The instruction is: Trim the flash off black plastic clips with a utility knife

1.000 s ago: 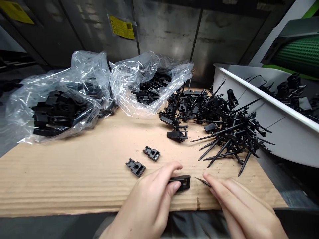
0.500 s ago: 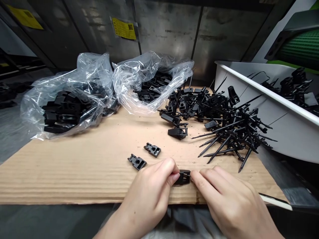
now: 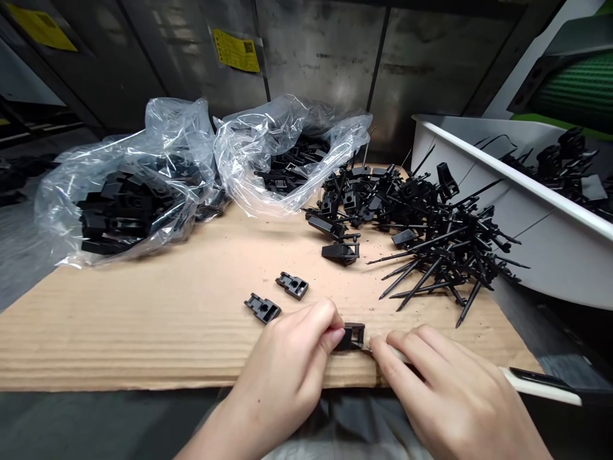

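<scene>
Pinched between the thumb and fingers of my left hand [image 3: 301,358] is a small black plastic part [image 3: 353,336], held low over the front of the cardboard. An open slot shows at the part's right end. My right hand [image 3: 445,383] is closed around a slim cream utility knife [image 3: 546,387] with a black strip, its rear end sticking out on the right. The knife's front end is mostly covered by my fingers and points at the part, slightly apart from it. Two flat black plastic pieces [image 3: 292,285] lie on the cardboard beyond my left hand.
A heap of black plastic parts [image 3: 407,211] with thin sprue sticks spreads over the right of the cardboard sheet [image 3: 143,332]. Two clear plastic bags [image 3: 179,128] of black parts stand at the back. A white bin [image 3: 517,185] holds more at right. Metal panels [image 3: 325,57] rise behind.
My right hand and the utility knife have drawn back slightly right and down from the black part. The part has tilted, showing its slot more openly. My left hand keeps its pinch.
</scene>
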A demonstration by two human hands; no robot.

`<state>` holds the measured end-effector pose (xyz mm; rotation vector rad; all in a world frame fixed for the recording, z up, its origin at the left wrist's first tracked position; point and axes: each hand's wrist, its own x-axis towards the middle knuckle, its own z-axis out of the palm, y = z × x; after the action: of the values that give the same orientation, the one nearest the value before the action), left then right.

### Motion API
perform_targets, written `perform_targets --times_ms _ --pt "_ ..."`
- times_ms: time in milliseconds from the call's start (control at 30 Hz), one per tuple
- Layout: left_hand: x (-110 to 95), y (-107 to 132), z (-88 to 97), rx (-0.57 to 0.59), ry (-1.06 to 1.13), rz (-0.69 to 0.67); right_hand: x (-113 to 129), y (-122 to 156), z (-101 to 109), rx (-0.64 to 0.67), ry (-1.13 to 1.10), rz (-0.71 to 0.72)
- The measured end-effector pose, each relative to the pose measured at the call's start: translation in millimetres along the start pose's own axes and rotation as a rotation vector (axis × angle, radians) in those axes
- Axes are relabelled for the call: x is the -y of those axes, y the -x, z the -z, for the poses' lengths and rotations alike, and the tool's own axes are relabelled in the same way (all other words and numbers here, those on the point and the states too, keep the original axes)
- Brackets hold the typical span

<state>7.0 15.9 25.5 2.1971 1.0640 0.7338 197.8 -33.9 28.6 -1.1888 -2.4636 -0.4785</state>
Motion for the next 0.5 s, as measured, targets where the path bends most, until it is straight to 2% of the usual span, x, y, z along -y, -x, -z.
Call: perform_targets --times_ms 167,267,433,500 --pt "1 0 0.0 0.010 0.000 -0.002 1 -2 -5 -0.082 -0.011 0.028" --pt "0 -2 1.5 0.019 0.003 -0.001 3 -5 -3 -0.076 0.011 0.032" --pt "-2 -3 3.4 0.027 0.025 0.011 6 -15 7 0.043 0.127 0.023" --pt "-1 -2 4.0 0.030 0.038 0.026 2 -15 13 0.101 0.106 -0.010"
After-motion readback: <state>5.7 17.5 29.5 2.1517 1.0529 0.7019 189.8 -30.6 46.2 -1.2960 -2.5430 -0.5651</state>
